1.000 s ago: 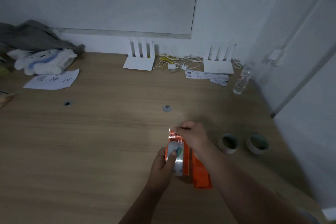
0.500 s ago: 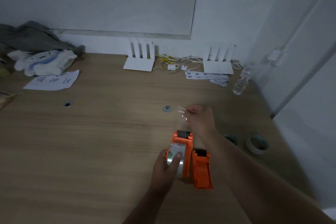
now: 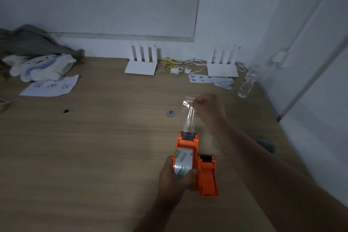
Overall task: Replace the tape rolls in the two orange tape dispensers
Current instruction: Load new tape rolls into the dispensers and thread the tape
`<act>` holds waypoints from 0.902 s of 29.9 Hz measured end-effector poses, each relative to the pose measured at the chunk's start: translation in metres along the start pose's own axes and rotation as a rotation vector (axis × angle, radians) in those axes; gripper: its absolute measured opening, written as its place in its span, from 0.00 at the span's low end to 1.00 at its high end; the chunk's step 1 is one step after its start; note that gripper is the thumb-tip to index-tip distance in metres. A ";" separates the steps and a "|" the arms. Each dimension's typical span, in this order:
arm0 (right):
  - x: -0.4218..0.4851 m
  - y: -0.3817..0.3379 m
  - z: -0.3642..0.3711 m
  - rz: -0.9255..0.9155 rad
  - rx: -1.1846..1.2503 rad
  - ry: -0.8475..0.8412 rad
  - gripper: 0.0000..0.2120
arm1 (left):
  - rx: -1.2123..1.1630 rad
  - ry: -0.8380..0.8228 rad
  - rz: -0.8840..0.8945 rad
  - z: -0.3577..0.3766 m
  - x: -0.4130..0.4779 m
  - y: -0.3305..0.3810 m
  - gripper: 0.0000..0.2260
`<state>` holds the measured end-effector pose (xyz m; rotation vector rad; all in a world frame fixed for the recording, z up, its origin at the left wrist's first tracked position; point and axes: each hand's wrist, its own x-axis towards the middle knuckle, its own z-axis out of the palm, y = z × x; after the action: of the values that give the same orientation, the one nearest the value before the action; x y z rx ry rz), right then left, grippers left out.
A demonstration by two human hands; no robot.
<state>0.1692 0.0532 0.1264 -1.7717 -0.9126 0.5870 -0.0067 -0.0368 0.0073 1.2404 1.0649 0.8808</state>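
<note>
The orange plastic tape dispenser (image 3: pixel 186 149) with a clear roll of tape (image 3: pixel 182 163) seated in it lies on the wooden counter (image 3: pixel 94 156), its long axis running from 6 to 12 o'clock, cutter end pointing away from me. My left hand (image 3: pixel 174 177) wraps the roll end at 6 o'clock, thumb pressed over the roll, grip closed firmly on the body. My right hand (image 3: pixel 208 108) sits at about 1 o'clock from the cutter, fingers pinched tight on the free end of a clear strip of tape (image 3: pixel 188 113), which stretches taut from the cutter mouth up to that pinch.

So the strip lies nearly along the dispenser's axis, leaning a little right. I judge the next move to be laying it down across the blade and tearing, which means bringing my right hand down toward 12 o'clock while the left holds steady.

The second orange plastic dispenser (image 3: pixel 207 175) lies touching the first on its 3 o'clock side, parallel, its cradle looking empty, right under my right forearm. A dark-centred used tape core (image 3: pixel 266 144) sits at 3 o'clock, partly hidden by that arm. Toward 12 and 9 o'clock the counter lies open; only a small metal cable grommet (image 3: pixel 171 114) is near.
</note>
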 end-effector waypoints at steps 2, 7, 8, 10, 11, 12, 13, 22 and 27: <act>0.003 -0.005 -0.001 0.002 0.021 0.018 0.12 | -0.035 0.008 0.018 0.001 0.000 0.007 0.14; 0.012 -0.011 -0.003 -0.022 0.033 0.030 0.14 | -0.061 0.018 0.015 0.003 0.003 0.023 0.11; 0.014 -0.010 -0.003 -0.014 0.043 0.021 0.14 | -0.050 0.015 0.026 0.003 0.002 0.025 0.11; 0.019 -0.008 -0.003 0.029 0.082 -0.011 0.13 | -0.046 -0.002 0.045 0.001 -0.001 0.028 0.11; 0.021 -0.007 -0.004 0.049 0.105 -0.034 0.14 | -0.058 -0.012 0.050 0.000 -0.003 0.030 0.11; 0.024 -0.006 -0.005 0.069 0.123 -0.058 0.13 | -0.069 -0.017 0.051 0.000 -0.005 0.032 0.11; 0.025 -0.006 -0.007 0.083 0.131 -0.083 0.11 | -0.076 -0.016 0.055 0.000 -0.007 0.034 0.12; 0.034 -0.008 -0.008 0.208 0.058 -0.184 0.15 | -0.121 -0.046 0.119 -0.003 -0.021 0.054 0.07; 0.034 -0.004 -0.005 0.207 -0.037 -0.264 0.15 | -0.138 -0.022 0.146 -0.003 -0.026 0.064 0.08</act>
<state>0.1916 0.0784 0.1331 -1.8636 -0.9275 0.9611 -0.0149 -0.0517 0.0747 1.2198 0.8886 1.0323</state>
